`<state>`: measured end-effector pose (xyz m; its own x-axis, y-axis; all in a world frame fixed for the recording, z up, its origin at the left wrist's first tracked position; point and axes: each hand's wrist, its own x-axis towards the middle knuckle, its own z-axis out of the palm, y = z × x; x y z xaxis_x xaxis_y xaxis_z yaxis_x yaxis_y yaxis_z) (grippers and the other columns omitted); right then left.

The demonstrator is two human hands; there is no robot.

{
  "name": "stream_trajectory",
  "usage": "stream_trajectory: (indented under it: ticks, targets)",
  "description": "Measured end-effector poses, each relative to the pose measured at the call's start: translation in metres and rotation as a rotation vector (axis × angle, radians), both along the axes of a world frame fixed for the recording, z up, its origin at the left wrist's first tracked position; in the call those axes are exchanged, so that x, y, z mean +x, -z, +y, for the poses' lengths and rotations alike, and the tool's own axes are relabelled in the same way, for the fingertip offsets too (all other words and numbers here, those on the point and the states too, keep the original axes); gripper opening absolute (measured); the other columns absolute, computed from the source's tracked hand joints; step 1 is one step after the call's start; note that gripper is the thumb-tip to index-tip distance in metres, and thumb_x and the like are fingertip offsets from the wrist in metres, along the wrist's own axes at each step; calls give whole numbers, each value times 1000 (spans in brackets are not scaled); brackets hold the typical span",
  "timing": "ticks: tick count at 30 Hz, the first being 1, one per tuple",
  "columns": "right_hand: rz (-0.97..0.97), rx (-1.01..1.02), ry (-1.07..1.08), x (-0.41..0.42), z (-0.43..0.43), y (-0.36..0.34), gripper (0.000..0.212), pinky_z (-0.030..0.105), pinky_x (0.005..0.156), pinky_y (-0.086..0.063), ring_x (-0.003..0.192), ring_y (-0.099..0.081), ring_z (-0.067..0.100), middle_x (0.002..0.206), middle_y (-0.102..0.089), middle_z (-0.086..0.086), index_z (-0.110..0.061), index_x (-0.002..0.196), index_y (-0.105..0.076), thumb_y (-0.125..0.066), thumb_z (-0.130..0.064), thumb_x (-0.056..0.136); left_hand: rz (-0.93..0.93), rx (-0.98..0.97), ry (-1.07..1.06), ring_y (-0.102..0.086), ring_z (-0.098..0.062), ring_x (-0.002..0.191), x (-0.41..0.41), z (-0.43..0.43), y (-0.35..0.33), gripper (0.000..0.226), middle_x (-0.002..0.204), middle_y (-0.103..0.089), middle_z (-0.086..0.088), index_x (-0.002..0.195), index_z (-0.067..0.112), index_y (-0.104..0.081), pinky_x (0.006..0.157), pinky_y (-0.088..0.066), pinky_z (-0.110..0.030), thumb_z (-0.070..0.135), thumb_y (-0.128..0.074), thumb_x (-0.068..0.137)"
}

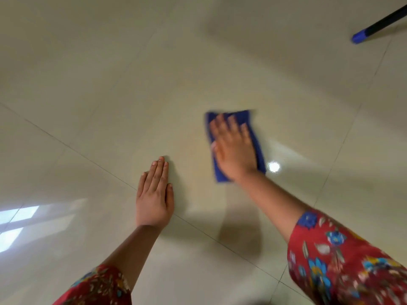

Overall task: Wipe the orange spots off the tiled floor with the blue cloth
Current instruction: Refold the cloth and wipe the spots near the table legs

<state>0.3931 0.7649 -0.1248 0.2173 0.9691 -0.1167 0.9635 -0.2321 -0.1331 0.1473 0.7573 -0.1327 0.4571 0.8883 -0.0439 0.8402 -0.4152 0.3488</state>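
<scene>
Several glossy tiles [88, 95], left hand [154, 199] flat, right hand [233, 148] on blue cloth [243, 117]

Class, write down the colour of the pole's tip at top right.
The tip is bright blue, the pole dark; head view.

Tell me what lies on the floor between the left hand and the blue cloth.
Head view: only bare glossy tile, faintly orange-tinged, separates the left hand and the blue cloth.

Glossy beige tiled floor [88, 62], window glare [17, 219]
</scene>
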Motion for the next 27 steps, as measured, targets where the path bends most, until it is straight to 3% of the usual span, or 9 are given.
stream_trajectory:
  ticks: [2, 4, 5, 8, 10, 13, 18, 24, 27]
  targets:
    - [34, -47, -495, -37, -45, -1, 57, 46, 118, -12, 148, -19, 25, 158, -30, 1, -21, 152, -26, -31, -37, 97, -15, -8, -1, -20, -16, 147, -1, 0, -1, 53, 157, -27, -2, 149, 10, -33, 118, -22, -41, 23, -31, 97]
    - [19, -41, -707, -12, -44, 0, 56, 43, 118, -8, 149, -16, 21, 161, -21, -5, -28, 153, -21, -30, -39, 99, -11, -9, 6, -20, -16, 147, 0, 1, -2, 53, 157, -27, -3, 149, 10, -33, 118, -23, -41, 23, -31, 97]
    - [-11, -24, -611, 7, -27, 3, 56, 44, 117, -9, 148, -18, 21, 160, -21, -6, -29, 153, -22, -27, -39, 98, -6, -12, 9, -19, -16, 147, 0, 1, -3, 54, 158, -26, -2, 149, 10, -32, 118, -22, -41, 23, -32, 97]
    - [-1, -12, 18, 50, 18, -2, 59, 45, 119, -8, 149, -17, 23, 161, -21, -5, -28, 153, -22, -15, -42, 96, -36, -22, -15, -25, -16, 145, 0, -2, -6, 55, 155, -33, -1, 146, 11, -37, 118, -22, -39, 23, -36, 93]
    - [11, 16, -27, 29, 6, 1, 58, 47, 119, -10, 149, -17, 24, 161, -21, -4, -27, 153, -22, -18, -41, 97, -109, -17, -86, -38, -23, 136, 9, 5, -14, 50, 146, -45, -1, 136, 13, -48, 112, -27, -39, 25, -39, 88]
    - [40, -18, -405, 31, -28, 4, 54, 43, 120, -11, 148, -18, 19, 160, -22, -7, -29, 153, -22, -23, -39, 100, -182, 25, -92, -46, -28, 124, 52, 25, -22, 44, 135, -52, -4, 127, 13, -53, 106, -33, -44, 25, -40, 87]
    - [14, -2, 188, 141, 10, 2, 53, 41, 119, -3, 150, -10, 17, 162, -15, -9, -32, 153, -19, -17, -39, 101, -175, -83, 125, -17, -20, 147, 150, 39, -18, 58, 158, -25, -1, 149, 15, -30, 118, -19, -43, 32, -31, 94]
    - [23, 1, 165, 162, 19, -3, 50, 41, 121, -1, 150, -4, 14, 162, -9, -14, -34, 154, -14, -22, -38, 104, 2, -20, 507, -5, -7, 148, 171, 16, 7, 58, 160, -12, 8, 153, 23, -19, 120, -11, -35, 35, -32, 98]
    - [11, -13, 247, 177, 12, -3, 50, 41, 121, -2, 150, -5, 14, 162, -10, -15, -36, 153, -15, -23, -40, 104, 5, -14, 502, -7, -7, 148, 171, 17, 8, 58, 160, -15, 9, 153, 23, -21, 120, -10, -32, 35, -33, 98]
